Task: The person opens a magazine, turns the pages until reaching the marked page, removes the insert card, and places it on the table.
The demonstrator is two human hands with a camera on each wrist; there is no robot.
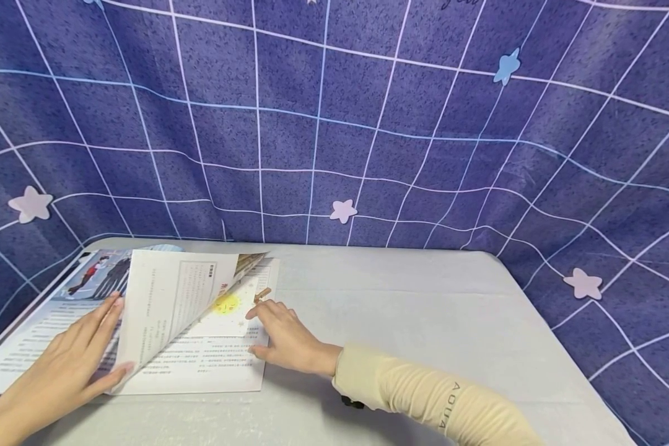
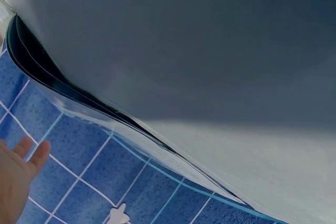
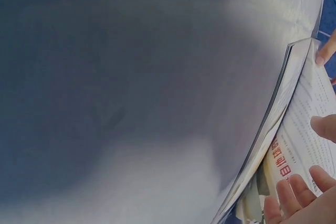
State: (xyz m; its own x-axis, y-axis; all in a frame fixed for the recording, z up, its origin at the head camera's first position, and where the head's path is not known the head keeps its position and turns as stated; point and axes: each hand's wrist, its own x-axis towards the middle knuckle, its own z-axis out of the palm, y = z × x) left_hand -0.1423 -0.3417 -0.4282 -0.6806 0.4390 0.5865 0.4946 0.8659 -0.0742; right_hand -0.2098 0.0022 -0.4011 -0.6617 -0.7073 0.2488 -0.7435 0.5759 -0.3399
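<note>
An open magazine (image 1: pixel 228 371) with printed text and pictures lies at the left of the table. One of its leaves (image 1: pixel 167 291) is lifted and curls over diagonally, partly hiding a page with a yellow sun drawing (image 1: pixel 225 305). My left hand (image 1: pixel 67 359) rests at the magazine's middle, fingers extended, thumb touching the lower corner of the curled leaf. Over the right-hand page's outer edge is my right hand (image 1: pixel 284 337), its fingers loosely bent and thumb apart. In the right wrist view, that hand's spread fingers (image 3: pixel 289 195) are beside the printed leaf.
The table (image 1: pixel 424 328) has a pale cloth and stretches to the right of the magazine. A blue gridded curtain (image 1: pixel 290 124) with stars hangs behind and around it. Part of a hand (image 2: pixel 16 177) shows in the left wrist view; which one, I cannot tell.
</note>
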